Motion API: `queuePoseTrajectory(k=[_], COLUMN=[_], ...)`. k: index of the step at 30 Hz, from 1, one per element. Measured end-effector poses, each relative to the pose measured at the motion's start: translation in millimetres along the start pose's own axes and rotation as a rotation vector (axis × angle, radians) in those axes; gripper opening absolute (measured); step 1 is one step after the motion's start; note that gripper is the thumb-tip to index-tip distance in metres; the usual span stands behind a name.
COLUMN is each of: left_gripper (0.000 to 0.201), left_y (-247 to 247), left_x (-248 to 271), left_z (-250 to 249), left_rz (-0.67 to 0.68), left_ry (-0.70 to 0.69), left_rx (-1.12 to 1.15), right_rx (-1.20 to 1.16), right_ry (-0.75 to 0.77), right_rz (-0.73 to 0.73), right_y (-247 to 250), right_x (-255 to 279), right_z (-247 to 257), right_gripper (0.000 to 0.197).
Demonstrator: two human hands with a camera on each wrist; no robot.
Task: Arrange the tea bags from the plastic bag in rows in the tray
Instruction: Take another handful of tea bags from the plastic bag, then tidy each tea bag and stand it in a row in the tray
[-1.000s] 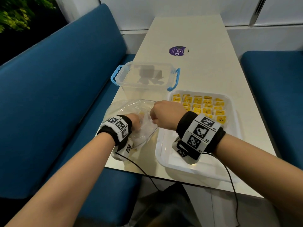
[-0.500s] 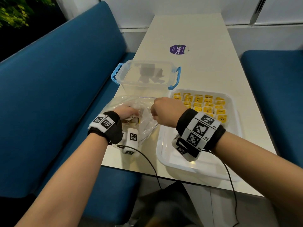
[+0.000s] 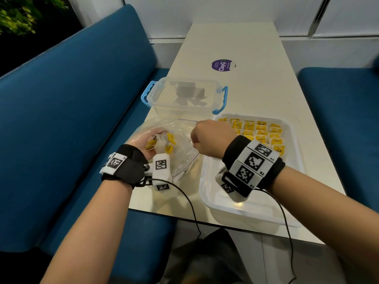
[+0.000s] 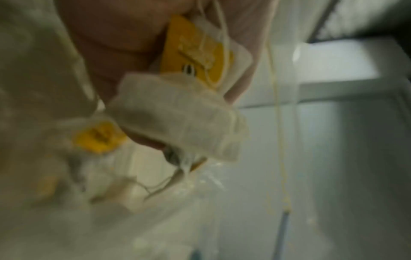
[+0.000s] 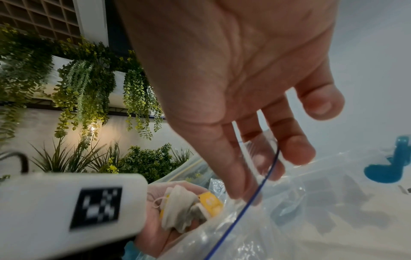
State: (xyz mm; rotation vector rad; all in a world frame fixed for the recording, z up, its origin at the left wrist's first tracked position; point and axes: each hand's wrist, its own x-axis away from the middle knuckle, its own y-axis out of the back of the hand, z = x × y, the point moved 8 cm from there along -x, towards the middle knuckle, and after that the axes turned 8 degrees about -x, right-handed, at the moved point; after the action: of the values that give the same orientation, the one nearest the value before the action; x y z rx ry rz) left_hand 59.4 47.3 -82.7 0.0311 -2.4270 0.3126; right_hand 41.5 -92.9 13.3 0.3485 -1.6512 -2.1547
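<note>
So my left hand (image 3: 146, 145) is reaching into the plastic bag (image 3: 180, 140) palm up, fingers curled round a small bunch of tea bags (image 5: 177, 202). That grip is grasping them for sure: the left wrist view, blurry as it is, shows a white pouch (image 4: 177, 123) and a yellow tag (image 4: 195, 51) tucked against the palm, strings dangling. A couple more yellow tags (image 3: 170, 138) lie loose in the bag just beside the fingers.

My right hand (image 3: 211, 138) sits above the gap between bag and tray, wrist cocked. Its grip is pinching the bag's rim; the right wrist view shows thumb and fingertips (image 5: 251, 191) closed on the plastic at the blue zip line (image 5: 244, 207), holding the mouth open.

The tray (image 3: 246, 208) is on the desk (image 3: 235, 44) right of the bag, nearly touching it. Its far end is filled with tea bags in rows (image 3: 260, 132), yellow tags up; the near part is bare white plastic. The near rim sits close to the desk's near edge.

A clear lidded box with blue handles (image 3: 184, 97) sits just behind the bag and the tray's far left corner. The bag's left side lies close to the desk's left edge, blue bench seat (image 3: 71, 119) beyond. Past the box there's a purple round sticker (image 3: 222, 65) on open desk.
</note>
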Motion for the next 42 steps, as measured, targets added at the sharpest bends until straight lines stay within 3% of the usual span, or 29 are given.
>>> queuePoseTrajectory(k=[2,5,7,9,13,17,23,27,32,34,37,40,42], left_gripper=[0.031,0.011,0.026,0.03,0.018,0.066,0.073,0.056,0.078,0.072,0.046,0.017,0.015], left_y=[-0.3,5.7,8.6,8.0,-1.3,-11.0,-12.0,-13.7,-25.9,-34.3,-54.0,-64.7,-70.9], left_x=[1.6,6.7,9.6,12.4,20.8,33.1,45.6,51.1,65.9,69.9,82.6,92.9,98.1], left_z=[0.9,-1.5,-1.4,3.6,12.7,13.1,2.4,-0.2,4.7,13.1,22.5,27.2,29.1], left_rz=[0.049,0.029,0.068,0.092,0.177,0.345,0.331,0.279,0.361,0.368,0.375,0.268,0.236], left_ry=[0.012,-0.028,-0.034,0.032,0.097,0.049,-0.036,-0.067,-0.081,-0.055,-0.02,-0.039,-0.051], left_rx=[0.163,0.278,0.377,0.428,0.456,0.525,0.576,0.671,0.804,0.806,0.752,0.676,0.648], right_rx=[0.006,0.017,0.026,0.03,0.037,0.029,0.055,0.083,0.025,-0.077,-0.301,-0.468,-0.536], right_ry=[-0.011,-0.034,-0.045,-0.054,-0.063,-0.071,-0.066,-0.037,-0.018,0.0,0.102,0.241,0.262], right_rz=[-0.015,-0.037,-0.036,-0.029,-0.01,0.014,0.015,0.028,0.011,0.001,0.01,-0.033,-0.058], right_y=[0.7,1.8,2.5,3.9,7.0,6.0,7.5,6.2,7.7,11.0,22.0,38.9,45.9], right_x=[0.5,0.8,1.2,1.1,0.0,1.1,2.4,2.0,2.4,5.4,18.0,37.0,47.3], right_z=[0.2,1.0,2.7,4.9,11.4,15.5,18.2,22.7,20.0,18.4,23.6,34.5,34.3], right_gripper=[0.018,0.019,0.018,0.016,0.016,0.028,0.029,0.028,0.025,0.028,0.038,0.044,0.041])
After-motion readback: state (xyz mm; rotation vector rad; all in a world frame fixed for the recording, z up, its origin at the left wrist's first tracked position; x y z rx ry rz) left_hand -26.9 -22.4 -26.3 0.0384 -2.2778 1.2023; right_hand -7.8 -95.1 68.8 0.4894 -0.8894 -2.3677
